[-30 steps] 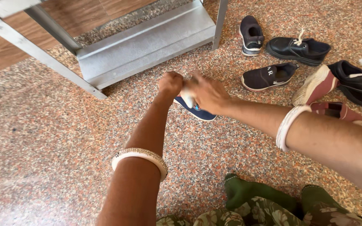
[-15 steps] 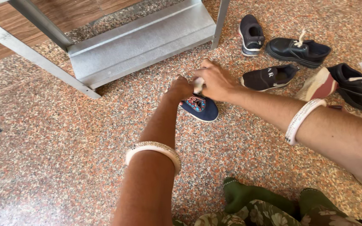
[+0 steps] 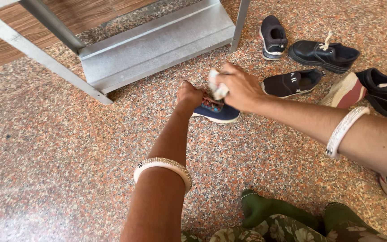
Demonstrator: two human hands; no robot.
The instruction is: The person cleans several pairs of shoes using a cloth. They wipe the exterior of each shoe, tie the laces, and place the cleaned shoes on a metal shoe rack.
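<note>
**Both hands at the small navy shoe on the floor**

Your left hand is closed on the near end of a small navy shoe, which sits on the speckled floor just in front of the metal rack. The shoe's patterned red-and-blue upper shows between your two hands. Your right hand is clamped on a crumpled white cloth, held over the shoe's top; whether the cloth touches the shoe, you cannot tell from this view.

To the right, well apart from the navy shoe, lie other shoes: a dark slip-on just beyond your right hand, another dark slip-on beside the rack's leg, a black lace-up shoe, and a black shoe with a pink sole. Each wrist wears a pale bangle.
</note>
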